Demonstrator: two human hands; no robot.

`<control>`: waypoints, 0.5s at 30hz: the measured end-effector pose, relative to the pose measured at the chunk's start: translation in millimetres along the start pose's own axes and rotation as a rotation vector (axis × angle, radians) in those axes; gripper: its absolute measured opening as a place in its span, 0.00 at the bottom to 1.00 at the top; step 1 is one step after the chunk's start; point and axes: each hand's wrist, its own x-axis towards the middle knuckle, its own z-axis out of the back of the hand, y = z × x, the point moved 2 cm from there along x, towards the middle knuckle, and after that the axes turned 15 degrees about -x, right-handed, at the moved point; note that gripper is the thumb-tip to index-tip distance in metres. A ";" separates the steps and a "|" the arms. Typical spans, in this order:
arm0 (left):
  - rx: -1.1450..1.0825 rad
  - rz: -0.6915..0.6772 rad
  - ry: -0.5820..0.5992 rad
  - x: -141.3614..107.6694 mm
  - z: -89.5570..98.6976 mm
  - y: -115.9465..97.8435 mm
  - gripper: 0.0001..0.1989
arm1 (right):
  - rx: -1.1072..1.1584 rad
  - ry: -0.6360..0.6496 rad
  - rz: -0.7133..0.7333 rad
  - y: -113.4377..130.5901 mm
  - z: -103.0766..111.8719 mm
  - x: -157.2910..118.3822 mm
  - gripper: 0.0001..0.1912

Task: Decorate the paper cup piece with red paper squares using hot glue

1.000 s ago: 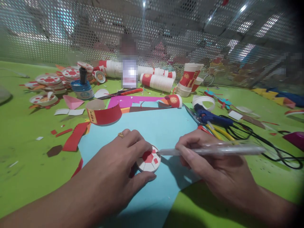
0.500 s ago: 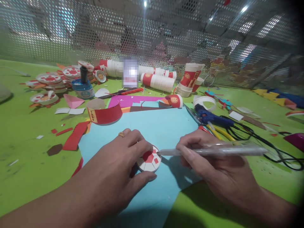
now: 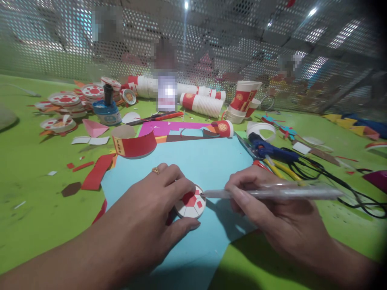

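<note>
A small round white disc point(image 3: 190, 210) with a red centre and red patches lies on the light blue paper point(image 3: 208, 161). My left hand point(image 3: 157, 205) grips it between thumb and fingers; the fingers cover its left part. In my right hand point(image 3: 266, 205) is a pen point(image 3: 272, 192) with a pale translucent barrel, pinched between thumb and fingers and lying almost level. Its tip touches, or nearly touches, the disc's upper right edge by a red patch. A curved red paper cup strip point(image 3: 136, 144) stands at the sheet's far left.
Behind lie stacked paper cups point(image 3: 201, 104), an ink bottle point(image 3: 106, 110) and several red-and-white paper turtles point(image 3: 65, 98). To the right are a blue glue gun point(image 3: 269, 149) with black cable and scissors point(image 3: 246, 145). A perforated screen point(image 3: 205, 44) rises at the back.
Both hands, the disc and the pen hold nearly the same pose. The whole view has shifted very slightly, with things appearing a little further right.
</note>
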 end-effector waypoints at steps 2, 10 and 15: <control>0.001 -0.008 -0.005 0.0 -0.3 0.4 0.05 | 0.000 0.001 -0.003 -0.3 -0.3 0.0 0.07; -0.006 -0.010 -0.003 -0.1 -0.4 1.9 0.05 | -0.003 -0.034 0.005 0.5 1.3 1.7 0.07; 0.011 -0.008 0.001 0.9 0.5 -1.9 0.06 | -0.012 -0.056 -0.014 0.8 2.7 2.3 0.08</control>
